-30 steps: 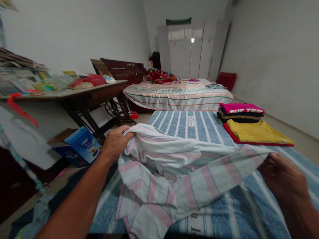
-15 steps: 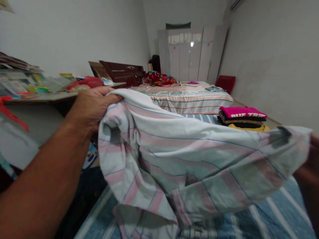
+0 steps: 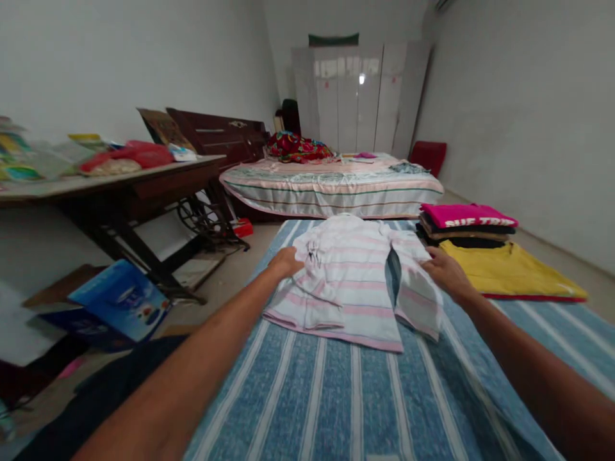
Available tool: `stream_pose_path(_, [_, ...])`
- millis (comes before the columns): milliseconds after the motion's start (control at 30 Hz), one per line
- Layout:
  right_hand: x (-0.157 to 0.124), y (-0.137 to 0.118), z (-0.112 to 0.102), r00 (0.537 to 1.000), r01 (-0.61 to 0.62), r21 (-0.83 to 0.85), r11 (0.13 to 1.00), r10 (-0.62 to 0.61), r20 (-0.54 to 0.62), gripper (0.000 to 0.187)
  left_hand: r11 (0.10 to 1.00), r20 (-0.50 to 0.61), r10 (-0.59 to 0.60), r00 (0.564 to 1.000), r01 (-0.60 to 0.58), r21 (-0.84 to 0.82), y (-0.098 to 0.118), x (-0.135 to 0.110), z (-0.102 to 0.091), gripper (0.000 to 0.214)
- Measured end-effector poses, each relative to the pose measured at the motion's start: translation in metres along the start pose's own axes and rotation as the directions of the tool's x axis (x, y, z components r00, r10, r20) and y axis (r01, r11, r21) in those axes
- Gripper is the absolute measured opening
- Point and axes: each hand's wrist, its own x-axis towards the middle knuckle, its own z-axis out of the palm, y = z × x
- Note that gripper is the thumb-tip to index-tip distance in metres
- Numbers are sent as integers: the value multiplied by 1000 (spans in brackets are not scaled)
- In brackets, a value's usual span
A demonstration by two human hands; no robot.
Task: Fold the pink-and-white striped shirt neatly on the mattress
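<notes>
A white shirt with pink stripes (image 3: 355,288) lies spread on the blue striped bed cover (image 3: 336,390), its hem towards me. My left hand (image 3: 286,261) is closed on the shirt's left side near the shoulder, where the cloth bunches and a sleeve folds over the front. On the other side my right hand (image 3: 442,267) pinches the right sleeve, which hangs apart from the body of the shirt. The fingertips of both hands are partly hidden.
Right of the shirt lie a yellow folded garment (image 3: 509,272) and a folded stack topped by a pink shirt (image 3: 468,216). A sewing-machine table (image 3: 192,163) with a blue box (image 3: 127,301) below stands left. Another bed (image 3: 336,192) and a wardrobe (image 3: 355,96) are behind.
The striped shirt has gone from being held up, stretched between both hands, to lying on the bed cover farther from me. Both hands have moved forward and closer together with it.
</notes>
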Motion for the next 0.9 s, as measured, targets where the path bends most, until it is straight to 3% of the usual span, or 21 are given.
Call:
stream_pose_path(100, [-45, 20, 26, 993, 50, -184, 982, -29, 116, 43, 993, 132, -105, 986, 97, 64, -25, -28, 34, 31])
stream_pose_path(267, [-100, -8, 45, 946, 249, -293, 923, -167, 278, 48, 974, 184, -223, 957, 210, 88, -49, -48, 43, 37])
stream_pose_path(400, [-127, -40, 54, 856, 421, -375, 826, -225, 465, 52, 973, 220, -222, 950, 229, -7, -49, -55, 44, 25])
stream_pose_path(600, [-132, -48, 73, 849, 494, -563, 662, -227, 478, 32, 924, 255, -232, 939, 295, -245, -37, -75, 47, 14])
stream_pose_path(733, [-115, -50, 55, 883, 453, -627, 634, -221, 414, 31, 861, 265, -212, 941, 308, -403, -25, -85, 24, 14])
stream_pose_path(833, [-112, -48, 19, 925, 379, -678, 630, -257, 279, 26, 830, 253, -150, 956, 261, -493, -19, -102, -2, 17])
stream_pose_path(900, [-120, -39, -8, 915, 384, -686, 618, -352, 196, 22, 794, 259, -79, 963, 218, -568, -17, -123, -11, 22])
